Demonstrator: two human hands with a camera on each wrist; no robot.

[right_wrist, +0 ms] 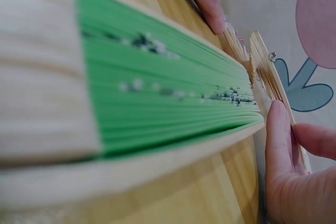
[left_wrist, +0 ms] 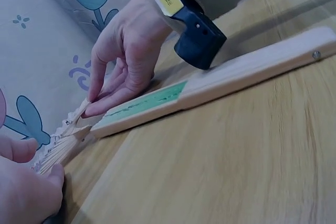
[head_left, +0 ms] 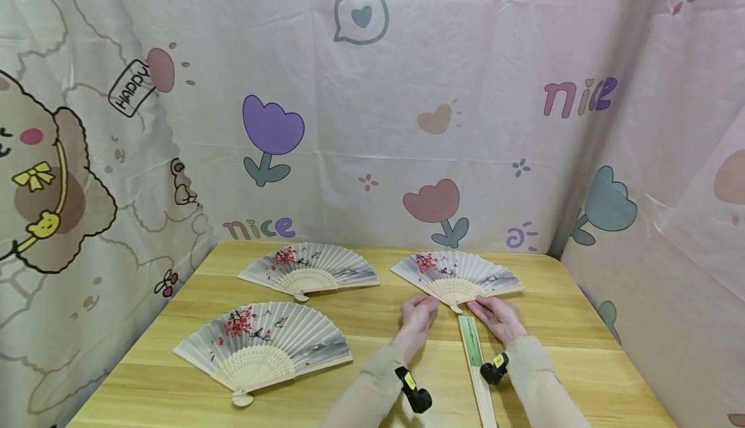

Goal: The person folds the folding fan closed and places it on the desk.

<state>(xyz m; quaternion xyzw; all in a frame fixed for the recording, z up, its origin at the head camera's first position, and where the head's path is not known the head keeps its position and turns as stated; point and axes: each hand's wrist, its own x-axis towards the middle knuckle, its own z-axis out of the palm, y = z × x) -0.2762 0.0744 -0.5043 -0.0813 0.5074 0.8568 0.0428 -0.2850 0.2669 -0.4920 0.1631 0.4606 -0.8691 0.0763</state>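
Observation:
An open folding fan (head_left: 456, 269), white and grey with red blossom and pale ribs, is spread at the back right of the table. My left hand (head_left: 417, 318) grips its left edge near the lower ribs, fingers curled. On the other side, the right hand (right_wrist: 289, 150) pinches the right outer rib between thumb and fingers. Between my forearms lies a folded fan (head_left: 474, 350) with green leaf and pale wooden sticks, its green end close to the open fan's pivot. The left wrist view shows the right hand (left_wrist: 126, 56) just beyond this folded fan.
Two more open fans of the same print rest on the left: one fan (head_left: 308, 269) at the back, another fan (head_left: 264, 344) nearer the front. Behind the wooden table (head_left: 582, 376) hangs a printed cloth (head_left: 361, 92), with cloth on both sides as well.

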